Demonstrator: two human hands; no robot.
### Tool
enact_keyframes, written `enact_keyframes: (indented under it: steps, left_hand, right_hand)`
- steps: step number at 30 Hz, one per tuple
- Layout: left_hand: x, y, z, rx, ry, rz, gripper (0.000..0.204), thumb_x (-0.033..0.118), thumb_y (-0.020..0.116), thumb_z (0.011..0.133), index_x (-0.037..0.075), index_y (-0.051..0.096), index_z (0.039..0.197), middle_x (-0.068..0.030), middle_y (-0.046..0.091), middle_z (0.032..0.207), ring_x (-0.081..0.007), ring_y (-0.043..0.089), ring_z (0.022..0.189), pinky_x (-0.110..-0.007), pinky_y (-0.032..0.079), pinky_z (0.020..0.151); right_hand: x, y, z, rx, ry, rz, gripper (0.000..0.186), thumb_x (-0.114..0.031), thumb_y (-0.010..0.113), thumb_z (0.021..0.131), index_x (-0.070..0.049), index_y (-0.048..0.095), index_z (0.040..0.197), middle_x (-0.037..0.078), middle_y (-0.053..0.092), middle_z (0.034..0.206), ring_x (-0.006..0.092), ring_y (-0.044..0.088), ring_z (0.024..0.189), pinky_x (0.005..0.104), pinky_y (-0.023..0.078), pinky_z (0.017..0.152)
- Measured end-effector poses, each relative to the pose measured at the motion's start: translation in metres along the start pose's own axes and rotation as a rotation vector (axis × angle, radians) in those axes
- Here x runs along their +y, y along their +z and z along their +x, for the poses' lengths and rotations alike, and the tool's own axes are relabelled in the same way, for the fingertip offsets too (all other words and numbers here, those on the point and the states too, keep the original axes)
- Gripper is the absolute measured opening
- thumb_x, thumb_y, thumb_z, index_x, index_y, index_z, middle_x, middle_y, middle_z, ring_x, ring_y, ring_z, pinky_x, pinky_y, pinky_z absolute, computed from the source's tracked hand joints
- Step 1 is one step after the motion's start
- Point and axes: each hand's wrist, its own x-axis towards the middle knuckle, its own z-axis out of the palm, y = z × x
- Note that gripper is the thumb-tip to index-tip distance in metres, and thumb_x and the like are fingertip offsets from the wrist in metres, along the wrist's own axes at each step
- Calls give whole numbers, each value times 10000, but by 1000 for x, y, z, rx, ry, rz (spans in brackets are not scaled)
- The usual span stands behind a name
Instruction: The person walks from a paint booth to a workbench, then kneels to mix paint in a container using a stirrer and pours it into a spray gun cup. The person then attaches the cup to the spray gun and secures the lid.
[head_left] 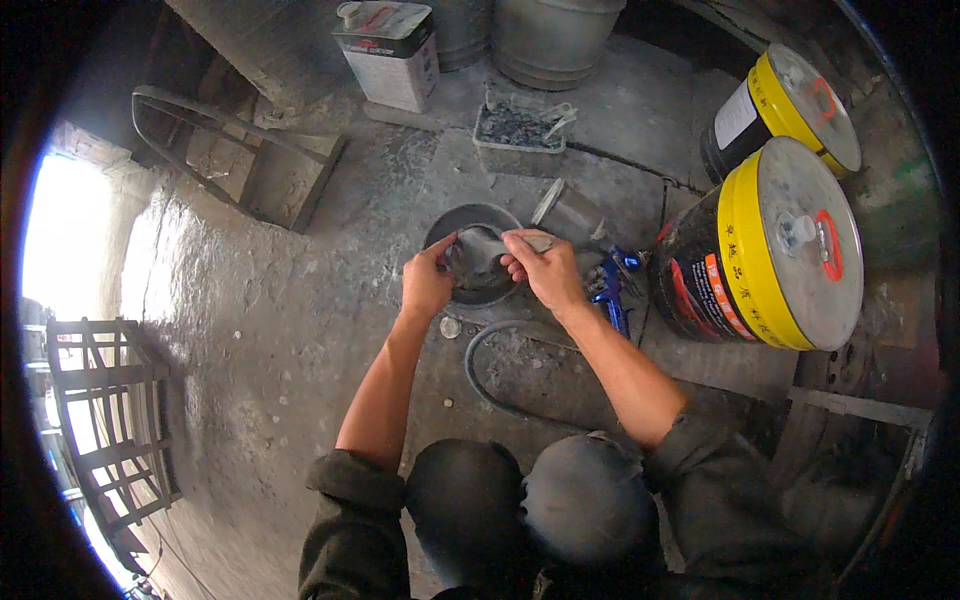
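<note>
A round dark basin (462, 216) stands on the floor in front of me. Over it, my right hand (550, 275) is closed round the handle of a brush (482, 246), whose wide grey head points left. My left hand (428, 284) pinches the edge of a round, dark cup-like piece (470, 268) inside the basin; its exact kind is unclear. The brush head lies against or just above this piece. To the right of my right hand lies a blue spray gun (612, 288), with a clear plastic cup (574, 214) on its side beyond the basin.
Two black and yellow drums (738, 250) stand at the right. A rectangular tub (520, 158) of dark bits and a metal can (396, 78) sit farther back. A hose (474, 374) curves across the floor near my knees. A metal-framed step (290, 180) is at far left.
</note>
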Motion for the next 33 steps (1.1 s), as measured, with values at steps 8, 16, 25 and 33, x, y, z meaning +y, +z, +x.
enact_keyframes:
  steps: [8,16,25,33]
  left_hand:
    - [12,1,-4,-3,-46,28,661,-69,590,703,226,653,1291,-169,678,872,-348,676,859,-424,527,795]
    - [3,-3,3,-21,57,172,582,48,628,748,182,619,1314,-178,642,1015,-384,645,978,-457,519,850]
    - [25,12,-6,49,150,-50,591,-10,667,756,79,523,1322,-215,614,1201,-428,617,1066,-496,500,902]
    - [2,9,7,34,70,165,510,33,662,775,80,583,1277,-186,665,1129,-400,629,1060,-473,501,900]
  right_hand:
    - [0,-9,-9,9,78,-329,288,-281,655,949,-4,725,987,63,699,710,106,631,606,253,499,563]
    - [4,-8,-21,-106,-490,-803,249,-274,682,912,-71,708,1054,90,708,910,257,666,842,376,535,726]
    - [-2,-12,-19,-80,-75,-484,250,-262,680,910,-57,724,1046,129,729,914,287,684,827,361,527,732]
    - [14,-15,-27,-174,-591,-976,258,-272,675,903,-109,675,1103,99,665,931,320,649,878,434,532,750]
